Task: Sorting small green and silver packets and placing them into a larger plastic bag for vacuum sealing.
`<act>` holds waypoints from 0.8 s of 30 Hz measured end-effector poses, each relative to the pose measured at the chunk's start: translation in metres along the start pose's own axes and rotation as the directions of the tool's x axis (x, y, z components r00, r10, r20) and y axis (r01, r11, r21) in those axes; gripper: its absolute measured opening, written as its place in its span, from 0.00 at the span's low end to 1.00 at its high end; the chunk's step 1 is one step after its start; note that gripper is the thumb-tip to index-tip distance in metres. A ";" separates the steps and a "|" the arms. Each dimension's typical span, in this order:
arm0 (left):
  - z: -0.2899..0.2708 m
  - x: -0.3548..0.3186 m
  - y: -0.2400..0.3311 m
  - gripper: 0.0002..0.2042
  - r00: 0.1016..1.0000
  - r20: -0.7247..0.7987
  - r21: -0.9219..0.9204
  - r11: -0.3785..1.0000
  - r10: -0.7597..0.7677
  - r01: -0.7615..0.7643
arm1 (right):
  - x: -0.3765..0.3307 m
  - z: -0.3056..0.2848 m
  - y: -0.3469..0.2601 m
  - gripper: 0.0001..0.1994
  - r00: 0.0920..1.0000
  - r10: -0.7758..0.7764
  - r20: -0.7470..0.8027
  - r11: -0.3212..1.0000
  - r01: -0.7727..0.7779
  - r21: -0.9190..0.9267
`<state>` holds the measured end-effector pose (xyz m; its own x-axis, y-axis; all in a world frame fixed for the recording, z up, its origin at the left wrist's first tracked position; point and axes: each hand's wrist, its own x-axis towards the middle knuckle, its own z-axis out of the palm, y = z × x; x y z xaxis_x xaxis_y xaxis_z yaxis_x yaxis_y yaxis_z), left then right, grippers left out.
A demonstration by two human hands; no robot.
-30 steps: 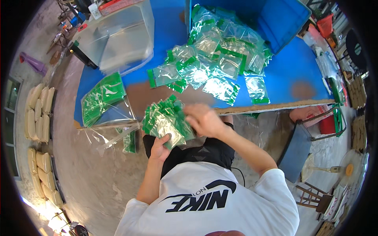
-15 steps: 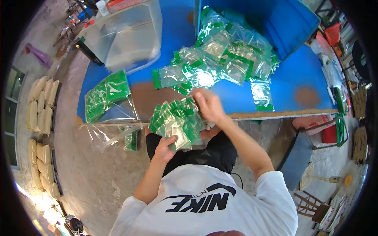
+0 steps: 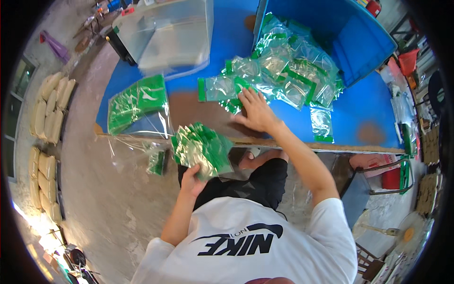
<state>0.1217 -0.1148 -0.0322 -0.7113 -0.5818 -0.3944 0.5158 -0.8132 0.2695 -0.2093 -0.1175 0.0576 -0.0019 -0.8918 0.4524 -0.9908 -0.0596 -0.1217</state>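
My left hand (image 3: 193,181) grips a fanned stack of clear plastic packets with green ends (image 3: 202,146), over my lap just off the table edge. Out over the table, my right hand (image 3: 257,111) has its fingers spread on the near side of a heap of similar packets (image 3: 283,66); its fingertips touch one of them. Nothing shows in its grasp, though what lies under the palm is hidden. The heap spills from a blue bin (image 3: 362,42) lying on its side.
On the blue table (image 3: 350,113), a clear bag of green packets (image 3: 139,102) lies at the left, behind it a transparent plastic tub (image 3: 175,42). One loose packet (image 3: 321,122) reaches toward the front edge. Clear film (image 3: 137,146) hangs over that edge. Filled sacks (image 3: 47,109) stand along the left wall.
My right hand has left the stack in my left hand and moved forward to the heap, its fingers now spread. The left hand keeps its hold. The view has shifted slightly.
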 end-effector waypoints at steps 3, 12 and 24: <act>-0.029 -0.008 0.006 0.35 0.996 0.070 0.050 0.997 0.057 -0.061 | -0.025 -0.015 -0.029 0.29 0.979 -0.186 0.088 0.973 0.171 0.152; -0.002 -0.008 0.021 0.31 0.977 0.212 0.173 0.984 -0.001 -0.036 | -0.013 -0.039 -0.088 0.10 0.725 0.099 0.682 0.368 -0.663 0.652; 0.001 0.001 0.019 0.32 0.969 0.027 0.086 0.965 0.247 -0.249 | 0.018 -0.006 -0.069 0.13 0.957 -0.203 0.205 0.732 0.009 0.681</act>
<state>0.1305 -0.1314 -0.0267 -0.5743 -0.7650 -0.2916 0.6335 -0.6409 0.4336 -0.1423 -0.1273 0.0794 0.2271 -0.9339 0.2763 -0.6328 -0.3572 -0.6870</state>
